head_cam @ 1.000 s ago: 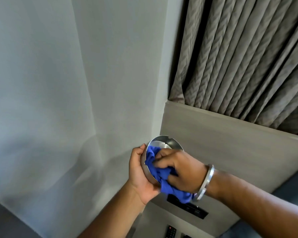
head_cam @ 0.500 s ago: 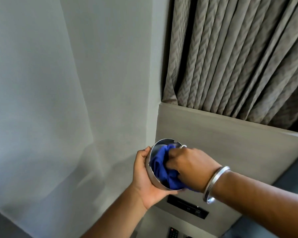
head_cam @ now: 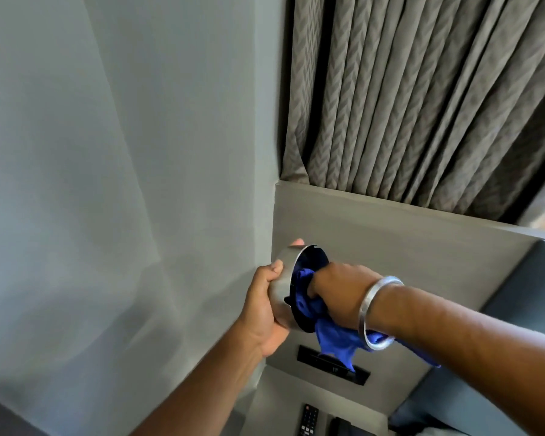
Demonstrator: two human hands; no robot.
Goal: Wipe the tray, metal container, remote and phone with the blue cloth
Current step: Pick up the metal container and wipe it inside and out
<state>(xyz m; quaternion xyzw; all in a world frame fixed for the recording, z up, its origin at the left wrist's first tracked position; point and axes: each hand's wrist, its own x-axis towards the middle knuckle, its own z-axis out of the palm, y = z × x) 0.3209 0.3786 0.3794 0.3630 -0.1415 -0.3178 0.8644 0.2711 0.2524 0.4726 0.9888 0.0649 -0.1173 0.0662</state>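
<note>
Your left hand [head_cam: 265, 309] fingers clamp the round silver metal container [head_cam: 282, 291]; your right hand [head_cam: 340, 292] fingers, inside it, bunch the crumpled blue cloth [head_cam: 309, 297]

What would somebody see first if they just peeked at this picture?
Probably the bright blue cloth, right in the middle, being pushed into a shiny metal container by the right hand. The left hand holds the container up in the air. Behind, a big pleated grey curtain fills the top right.
</note>
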